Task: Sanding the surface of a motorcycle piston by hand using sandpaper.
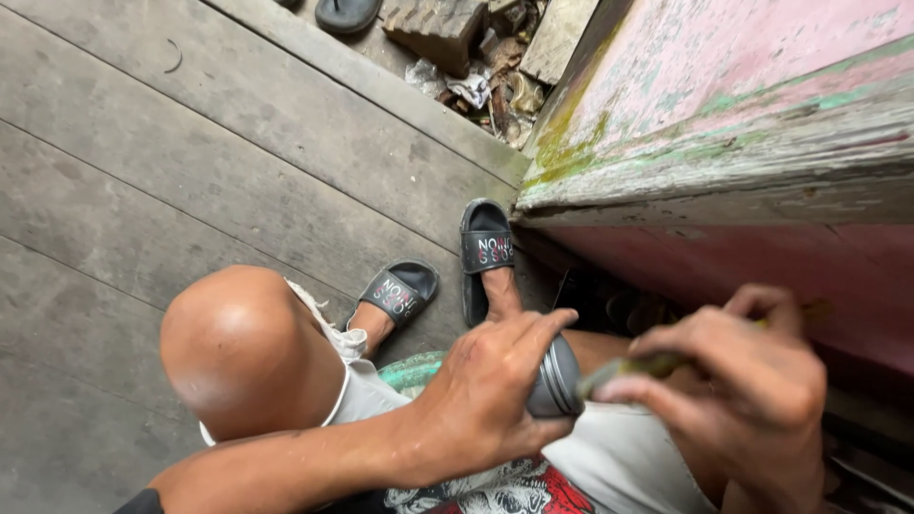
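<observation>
gripping a small round dark grey tin (560, 379), the left hand (490, 385) sits low in the middle of the view, fingers curled over the top of it, thumb side wrapped under. ridged metal edge of the tin shows at its right end. forearm runs in from lower left.

right hand (738, 381) just beside it, closed in a pinch on a thin yellowish-green stick-like tool (636, 366). tool's tip points left and lies at or touching the tin's ridged edge; contact too blurred to tell. fingers tight, none spread. what the tool is, cannot tell.

both hands are held above the lap: light grey shorts (609, 457), a patterned red, black and white cloth (514, 495) at the bottom edge. bare left knee (243, 347) bulks up to the left of the hands. a bit of pale green rounded thing (411, 369) peeks between knee and left hand, mostly hidden.

further out, two feet in black slide sandals (486, 249) on the grey wooden plank floor (190, 171), one ahead of the other, the right one just beside the wall's base.

right side: weathered pink wall (743, 95) with green patches and a worn grey wooden ledge; dark gap under it.

farthest, top centre: a heap of rubble and scraps (476, 67) beyond the floor's edge, a block of rough wood among it, and another dark sandal (347, 13) cut by the frame top.
</observation>
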